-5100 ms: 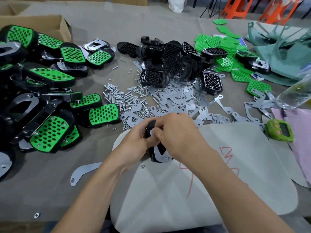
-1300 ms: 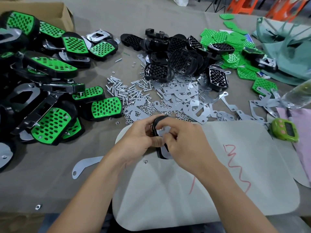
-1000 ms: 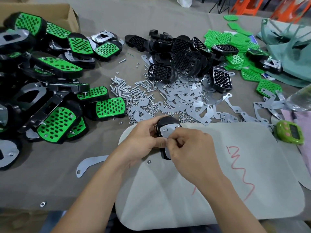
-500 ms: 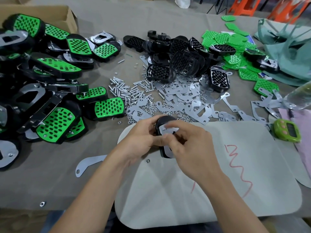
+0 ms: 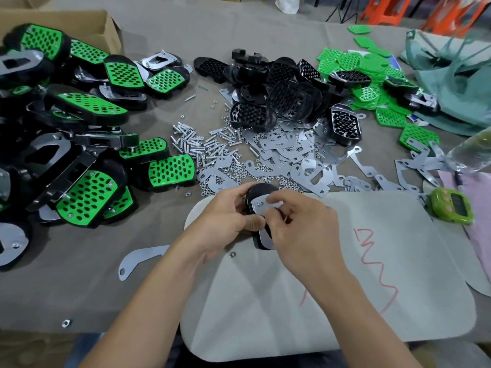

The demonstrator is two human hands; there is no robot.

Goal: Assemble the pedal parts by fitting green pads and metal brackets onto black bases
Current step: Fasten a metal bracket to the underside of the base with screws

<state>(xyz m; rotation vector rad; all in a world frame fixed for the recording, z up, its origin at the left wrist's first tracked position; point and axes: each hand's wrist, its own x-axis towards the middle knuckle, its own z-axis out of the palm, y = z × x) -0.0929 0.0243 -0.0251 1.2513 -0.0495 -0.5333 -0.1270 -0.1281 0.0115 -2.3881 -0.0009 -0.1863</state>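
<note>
Left hand (image 5: pixel 228 216): fingers and thumb are curled round the left edge of a black base (image 5: pixel 255 191), gripping it over the white mat (image 5: pixel 345 274). Whether the base touches the mat cannot be told.

Right hand (image 5: pixel 300 227): fingers are bent, with the tips pinching the upper part of a metal bracket (image 5: pixel 265 238). The bracket lies flat against the upturned face of the base. The fingertips are blurred, so whether a fastener sits between them cannot be told. The two hands meet over the part.

Just beyond both hands lie loose nuts (image 5: pixel 233 171) and a heap of spare brackets (image 5: pixel 289 155). Screws (image 5: pixel 202 147) lie beyond and to the left.

Farther beyond is a pile of bare bases (image 5: pixel 287 94). Green pads (image 5: pixel 353 62) are spread beyond and to the right of the right hand.

Well to the left of the left hand are finished pedals (image 5: pixel 87 197), each with a green face fitted.

Beside the left wrist a single nut (image 5: pixel 232 254) lies on the mat. A lone bracket (image 5: pixel 138 258) lies on the table by the left forearm.

To the right of the right hand, at the mat's far corner, sits a green timer (image 5: pixel 451 205).
</note>
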